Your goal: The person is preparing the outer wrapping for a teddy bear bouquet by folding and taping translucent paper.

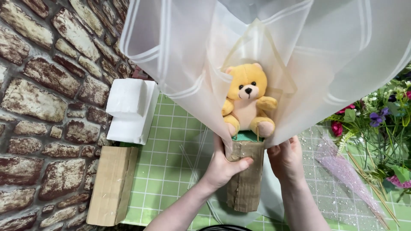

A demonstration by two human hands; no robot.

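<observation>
A small yellow teddy bear (pixel 248 102) sits on green foam atop a brown cardboard tube (pixel 245 182). Sheer white wrapping sheets (pixel 192 55) fan up and around the bear. My left hand (pixel 222 167) grips the top of the cardboard tube, thumb across its front, pinching the left sheet against it. My right hand (pixel 286 158) holds the right sheet against the tube's other side.
A green grid cutting mat (pixel 171 162) covers the table. White foam blocks (pixel 130 109) and a cardboard block (pixel 112 184) lie at the left by a brick-pattern wall (pixel 43 107). Artificial flowers (pixel 376 124) and a glittery pink cone (pixel 342 167) lie at the right.
</observation>
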